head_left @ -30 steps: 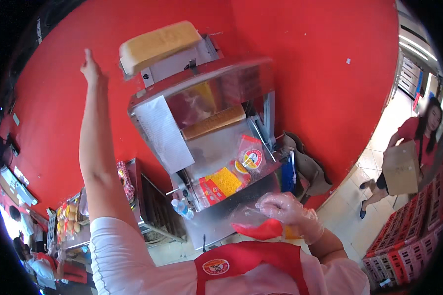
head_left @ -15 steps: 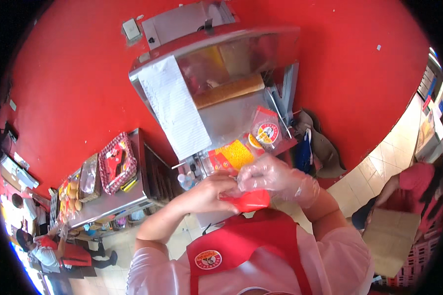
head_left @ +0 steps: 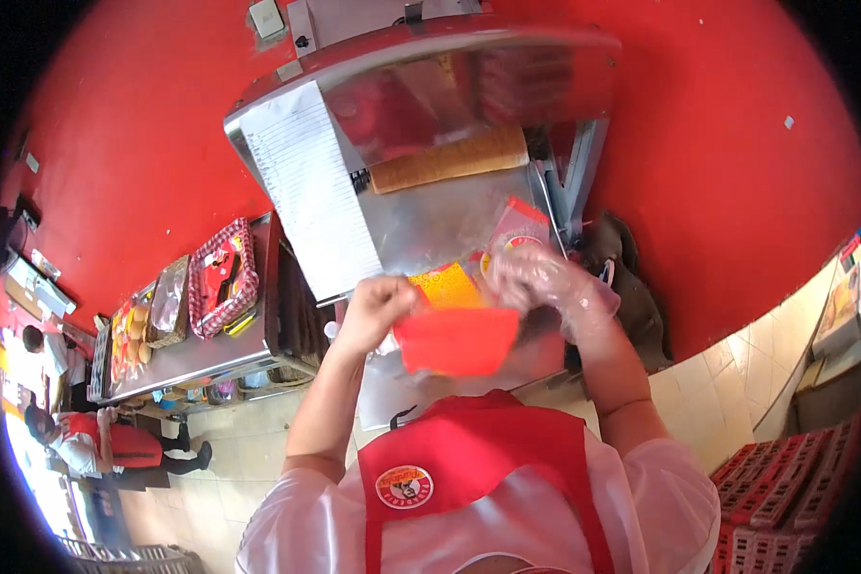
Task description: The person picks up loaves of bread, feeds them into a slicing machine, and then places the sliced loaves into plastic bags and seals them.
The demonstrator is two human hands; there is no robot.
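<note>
My bare left hand [head_left: 381, 302] is closed on the upper left corner of a red plastic bag [head_left: 457, 342], which spreads out flat and blurred in front of my apron. A clear plastic glove covers my right hand [head_left: 547, 279], up and to the right of the bag. Motion smears its fingers, so what they hold, if anything, does not show. Just beyond the bag lies a yellow printed packet [head_left: 450, 285]. Partly behind my gloved hand is a clear and red printed bag [head_left: 521, 225]. Both rest on a steel work surface [head_left: 430, 225].
A steel machine with a raised hood [head_left: 430, 86] and a brown roller [head_left: 450, 160] stands ahead. A lined paper sheet [head_left: 306, 191] hangs on its left. Further left, a counter carries a checked basket [head_left: 225, 277]. Another person [head_left: 105, 440] stands far left. Red crates [head_left: 784, 488] are lower right.
The red bag has gone from bunched between both hands to spread out from my left hand. My left hand moved left and up; my right moved up and right. The person with the carton left view.
</note>
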